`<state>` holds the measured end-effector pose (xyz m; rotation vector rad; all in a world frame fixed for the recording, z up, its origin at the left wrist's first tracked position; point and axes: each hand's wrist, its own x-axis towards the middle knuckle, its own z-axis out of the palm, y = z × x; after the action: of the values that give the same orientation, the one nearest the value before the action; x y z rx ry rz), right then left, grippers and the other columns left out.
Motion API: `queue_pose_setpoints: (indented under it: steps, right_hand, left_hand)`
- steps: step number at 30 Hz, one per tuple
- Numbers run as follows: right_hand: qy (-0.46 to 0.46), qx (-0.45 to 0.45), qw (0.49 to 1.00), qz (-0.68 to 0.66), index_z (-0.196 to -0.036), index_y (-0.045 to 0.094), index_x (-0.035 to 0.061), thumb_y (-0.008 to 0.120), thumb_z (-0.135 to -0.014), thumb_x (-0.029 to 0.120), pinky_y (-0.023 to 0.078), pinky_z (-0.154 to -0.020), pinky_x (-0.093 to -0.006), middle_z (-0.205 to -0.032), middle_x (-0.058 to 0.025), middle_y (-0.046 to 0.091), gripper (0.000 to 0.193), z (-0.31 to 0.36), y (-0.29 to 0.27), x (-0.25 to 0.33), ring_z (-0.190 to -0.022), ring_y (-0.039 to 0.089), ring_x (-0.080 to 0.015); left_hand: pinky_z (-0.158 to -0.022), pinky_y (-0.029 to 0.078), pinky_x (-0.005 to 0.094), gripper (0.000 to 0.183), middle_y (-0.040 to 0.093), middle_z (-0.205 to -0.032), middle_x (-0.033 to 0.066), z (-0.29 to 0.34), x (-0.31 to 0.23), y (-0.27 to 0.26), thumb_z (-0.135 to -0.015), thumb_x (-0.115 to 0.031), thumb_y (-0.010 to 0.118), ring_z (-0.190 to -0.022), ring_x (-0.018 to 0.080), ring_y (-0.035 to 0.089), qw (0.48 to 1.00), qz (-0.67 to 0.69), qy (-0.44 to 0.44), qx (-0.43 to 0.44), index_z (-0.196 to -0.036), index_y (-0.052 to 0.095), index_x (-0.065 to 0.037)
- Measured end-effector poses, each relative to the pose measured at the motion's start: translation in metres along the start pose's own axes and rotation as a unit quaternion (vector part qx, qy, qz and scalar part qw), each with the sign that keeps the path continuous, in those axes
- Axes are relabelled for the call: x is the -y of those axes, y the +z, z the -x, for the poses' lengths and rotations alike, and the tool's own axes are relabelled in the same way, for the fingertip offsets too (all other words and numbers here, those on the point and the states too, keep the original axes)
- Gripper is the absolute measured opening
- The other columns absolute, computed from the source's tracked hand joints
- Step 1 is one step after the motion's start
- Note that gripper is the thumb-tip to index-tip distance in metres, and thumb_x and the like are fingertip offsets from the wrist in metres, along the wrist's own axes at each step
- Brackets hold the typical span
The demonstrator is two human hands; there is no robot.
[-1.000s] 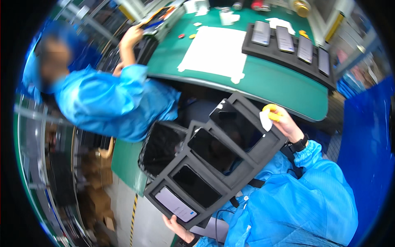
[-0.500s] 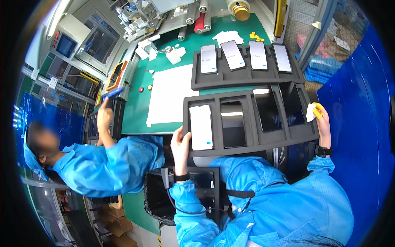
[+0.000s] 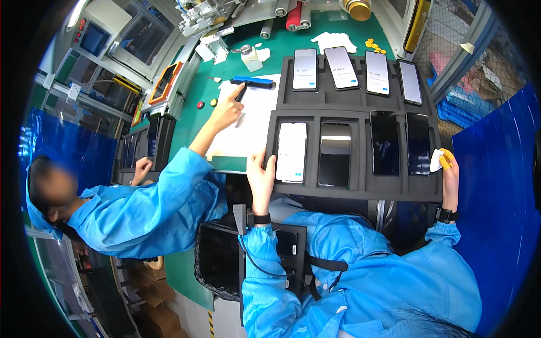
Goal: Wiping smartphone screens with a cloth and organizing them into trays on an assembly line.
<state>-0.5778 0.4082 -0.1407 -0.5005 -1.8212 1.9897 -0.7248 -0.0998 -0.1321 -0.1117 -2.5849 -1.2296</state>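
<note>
A black foam tray point(image 3: 360, 193) lies at the table's near edge between my hands. Its slots hold a phone with a lit white screen point(image 3: 291, 152) at the left and three dark-screened phones, among them one at the middle left point(image 3: 335, 158) and one at the far right point(image 3: 418, 145). My left hand point(image 3: 261, 179) is closed on the tray's left end, thumb up. At the right end is my right hand point(image 3: 449, 169), with yellow finger covers, pinching a white cloth point(image 3: 436, 160) against the edge. Behind stands a second black tray point(image 3: 286, 84) with several lit phones point(image 3: 377, 73).
From the left, a co-worker's hand point(image 3: 227, 110) reaches over a white sheet point(image 3: 248, 132) holding a blue-edged tool point(image 3: 253, 82). Beyond are a bottle point(image 3: 251, 59), a crumpled white cloth point(image 3: 333, 41) and yellow finger covers point(image 3: 375, 46). A black-lined bin point(image 3: 217, 259) stands below the table.
The near tray has moved away from me, right up to the far tray, and sits straighter. The co-worker's hand has swung right with the blue tool, over the white sheet.
</note>
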Motion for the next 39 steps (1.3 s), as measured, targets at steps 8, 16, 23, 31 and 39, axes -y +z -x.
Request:
queue_pose_setpoints:
  steps: [8,16,23,31,39]
  right_hand:
    - [0.002,0.017,0.998,-0.058,-0.115,0.059,-0.0008,0.056,-0.093,0.004,0.045,-0.088,-0.0254,-0.110,-0.0049,0.061,0.023,-0.015,-0.007,-0.004,-0.100,0.058,-0.0123]
    - [-0.230,0.144,0.877,0.396,-0.097,0.065,0.0024,0.064,-0.085,0.007,0.048,-0.076,-0.0319,-0.091,-0.0109,0.064,0.012,0.060,0.125,0.160,-0.086,0.062,-0.0244]
    - [-0.393,0.419,0.737,0.357,-0.097,0.063,0.0032,0.064,-0.080,0.004,0.050,-0.075,-0.0379,-0.088,-0.0130,0.061,0.017,0.014,0.244,0.037,-0.085,0.060,-0.0326]
    - [-0.419,0.417,0.695,0.410,-0.093,0.062,0.0020,0.060,-0.078,0.001,0.050,-0.075,-0.0398,-0.088,-0.0171,0.060,0.015,-0.057,0.274,0.023,-0.085,0.058,-0.0346]
    - [-0.307,0.587,0.669,0.336,-0.091,0.062,0.0036,0.060,-0.075,0.000,0.050,-0.073,-0.0382,-0.086,-0.0139,0.058,0.016,0.008,0.280,0.030,-0.082,0.059,-0.0311]
  left_hand:
    - [-0.081,0.047,0.0372,0.035,0.058,-0.097,0.0178,0.003,0.005,0.004,-0.084,-0.015,0.068,-0.091,0.0316,0.058,1.000,-0.003,0.011,-0.007,-0.113,0.062,0.002]
    - [-0.086,0.042,0.0438,0.031,0.056,-0.104,0.0175,0.020,-0.019,0.000,-0.083,-0.015,0.065,-0.097,0.0361,0.051,0.985,-0.123,0.085,-0.089,-0.111,0.061,-0.001]
    - [-0.093,0.034,0.0433,0.023,0.056,-0.106,0.0096,0.097,-0.050,0.011,-0.082,-0.014,0.064,-0.104,0.0302,0.048,0.977,-0.131,0.163,-0.041,-0.103,0.063,-0.007]
    - [-0.096,0.032,0.0446,0.024,0.055,-0.109,0.0083,0.105,-0.045,0.022,-0.082,-0.014,0.065,-0.109,0.0296,0.043,0.988,-0.083,0.129,-0.034,-0.105,0.063,-0.006]
    - [-0.101,0.031,0.0493,0.027,0.053,-0.105,0.0126,0.113,-0.030,0.031,-0.078,-0.007,0.070,-0.106,0.0314,0.047,0.985,0.004,0.132,-0.109,-0.100,0.056,-0.002]
